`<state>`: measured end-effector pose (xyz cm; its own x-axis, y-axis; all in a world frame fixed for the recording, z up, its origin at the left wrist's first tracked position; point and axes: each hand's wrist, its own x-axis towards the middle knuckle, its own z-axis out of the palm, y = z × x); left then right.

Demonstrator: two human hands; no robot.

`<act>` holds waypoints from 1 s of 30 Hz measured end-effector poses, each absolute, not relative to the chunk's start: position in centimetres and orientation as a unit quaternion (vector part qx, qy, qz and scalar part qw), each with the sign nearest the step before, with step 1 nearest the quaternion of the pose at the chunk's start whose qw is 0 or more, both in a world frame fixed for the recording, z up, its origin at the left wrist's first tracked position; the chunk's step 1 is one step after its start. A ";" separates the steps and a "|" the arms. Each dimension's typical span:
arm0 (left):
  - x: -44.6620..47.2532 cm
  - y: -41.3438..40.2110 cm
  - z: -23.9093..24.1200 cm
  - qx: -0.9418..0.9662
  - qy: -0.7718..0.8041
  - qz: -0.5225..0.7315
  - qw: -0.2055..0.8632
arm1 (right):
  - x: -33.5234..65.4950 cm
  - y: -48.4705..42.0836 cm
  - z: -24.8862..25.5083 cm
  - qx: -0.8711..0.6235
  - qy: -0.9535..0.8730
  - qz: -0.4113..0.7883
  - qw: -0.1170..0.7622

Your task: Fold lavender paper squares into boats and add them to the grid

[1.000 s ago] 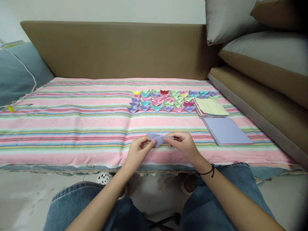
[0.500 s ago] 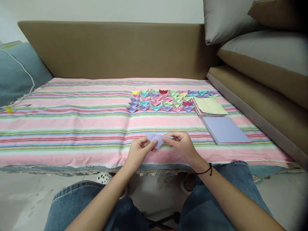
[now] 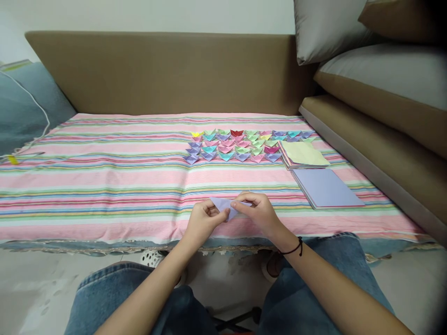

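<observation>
Between my two hands is a folded piece of lavender paper (image 3: 220,203), triangular, with its point toward me. My left hand (image 3: 205,218) pinches its lower left part between thumb and fingers. My right hand (image 3: 257,211) grips the right side, its thumb pressed on the paper near the middle and its fingers behind. Both hands are just above the striped cloth (image 3: 139,179) near its front edge. Beyond them lie several rows of small folded paper boats (image 3: 226,157) in purple, pink, green, blue, red and yellow.
A stack of lavender paper sheets (image 3: 328,188) lies to the right, with a stack topped by pale yellow paper (image 3: 305,153) behind it. Brown and grey cushions (image 3: 377,79) are piled at the right. A white cable (image 3: 40,107) runs down the far left.
My right hand has shifted slightly left along the lavender paper, its thumb now closer to my left thumb. The paper has tilted a little. The boats and stacks stay put.
</observation>
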<state>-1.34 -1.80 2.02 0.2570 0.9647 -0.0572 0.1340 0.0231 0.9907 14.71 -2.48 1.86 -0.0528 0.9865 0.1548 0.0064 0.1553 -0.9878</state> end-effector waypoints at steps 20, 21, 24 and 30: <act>-1.3 -1.7 1.8 0.558 0.446 0.396 0.578 | 14.6 -2.6 1.6 -0.456 -0.565 0.426 0.540; -1.4 -1.6 1.8 0.552 0.441 0.399 0.584 | 14.7 -2.5 1.8 -0.454 -0.564 0.436 0.534; -1.6 -1.3 1.9 0.540 0.434 0.415 0.589 | 15.2 -2.2 2.2 -0.456 -0.570 0.456 0.510; -2.0 -1.1 2.3 0.543 0.449 0.417 0.574 | 15.5 -2.0 2.4 -0.471 -0.572 0.449 0.501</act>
<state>-2.00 -1.05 2.33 0.2488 0.9665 -0.0629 0.0095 0.0625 0.9980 15.53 -1.96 2.40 -0.0559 0.9871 0.1502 0.0890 0.1548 -0.9839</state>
